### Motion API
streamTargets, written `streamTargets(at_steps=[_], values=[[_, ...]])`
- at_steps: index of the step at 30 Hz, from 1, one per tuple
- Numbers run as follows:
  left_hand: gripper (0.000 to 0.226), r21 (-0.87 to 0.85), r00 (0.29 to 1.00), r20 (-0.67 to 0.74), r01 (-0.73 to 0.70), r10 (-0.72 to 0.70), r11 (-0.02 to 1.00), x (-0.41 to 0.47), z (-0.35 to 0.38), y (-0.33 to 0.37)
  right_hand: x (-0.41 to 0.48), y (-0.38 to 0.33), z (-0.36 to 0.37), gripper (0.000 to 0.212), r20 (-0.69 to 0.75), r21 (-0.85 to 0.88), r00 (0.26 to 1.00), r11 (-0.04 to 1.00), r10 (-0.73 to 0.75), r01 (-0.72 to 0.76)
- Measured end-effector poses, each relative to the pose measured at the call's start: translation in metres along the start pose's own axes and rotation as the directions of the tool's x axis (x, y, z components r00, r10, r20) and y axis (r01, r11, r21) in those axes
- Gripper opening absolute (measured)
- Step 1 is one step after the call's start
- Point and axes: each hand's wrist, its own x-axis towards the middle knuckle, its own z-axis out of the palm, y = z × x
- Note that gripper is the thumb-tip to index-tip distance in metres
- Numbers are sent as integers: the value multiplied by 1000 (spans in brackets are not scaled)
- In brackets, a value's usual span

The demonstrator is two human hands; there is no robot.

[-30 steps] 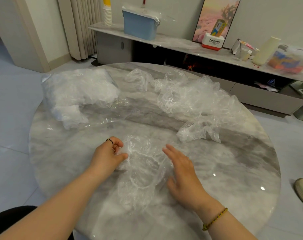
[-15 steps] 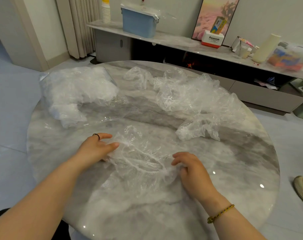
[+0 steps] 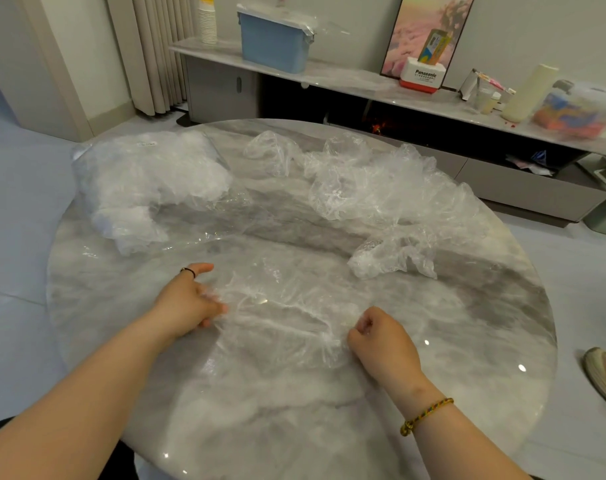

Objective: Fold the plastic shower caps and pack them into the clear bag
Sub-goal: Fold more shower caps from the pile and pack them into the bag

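Head view: left hand [image 3: 187,303] and right hand [image 3: 381,344] each pinch opposite rims of the shower cap [image 3: 284,306]. It lies spread on the desk [image 3: 294,427].

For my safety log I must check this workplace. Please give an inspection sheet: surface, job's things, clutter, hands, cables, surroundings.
Surface: round grey-white marble table, glossy.
Job's things: crinkled transparent plastic shower cap spread at the near side; clear plastic bag with white contents, far left; pile of loose transparent caps, far right.
Clutter: nothing seen.
Hands: left hand and right hand each pinch one edge of the cap.
Cables: nothing seen.
Surroundings: blue plastic box and red-white carton on a long shelf; beige shoe on the floor, right.
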Motion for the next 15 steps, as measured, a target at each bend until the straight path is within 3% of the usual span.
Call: streamTargets(at_steps=[3, 5, 7, 9, 11, 13, 15], values=[[74, -25, 986, -158, -60, 55, 998, 5, 0, 0, 0, 0, -4, 27, 133, -86, 991, 996, 8, 4], [67, 130, 935, -291, -171, 203, 977, 4, -1, 0, -1, -3, -10, 32, 251, -69, 968, 998, 29, -12], [48, 344, 842, -310, -334, 442, 878, -4, -1, 1, -1, -3, -19, 36, 268, -38, 963, 999, 26, -17], [29, 428, 767, -117, -535, 631, 729, -20, 2, 1, -2, -2, -30, 26, 149, -30, 988, 998, -49, 54], [31, 485, 666, 190, -702, 721, 521, -35, 11, -6, -4, 0, -40, 7, 54, -87, 971, 967, -234, 238], [37, 518, 586, 399, -779, 705, 354, -43, 22, -18, -4, 4, -37, 36, 134, -219, 887, 859, -442, 462], [46, 532, 558, 510, -802, 654, 270, -44, 31, -25, -5, 5, -24, 55, 260, -306, 815, 756, -518, 578]])
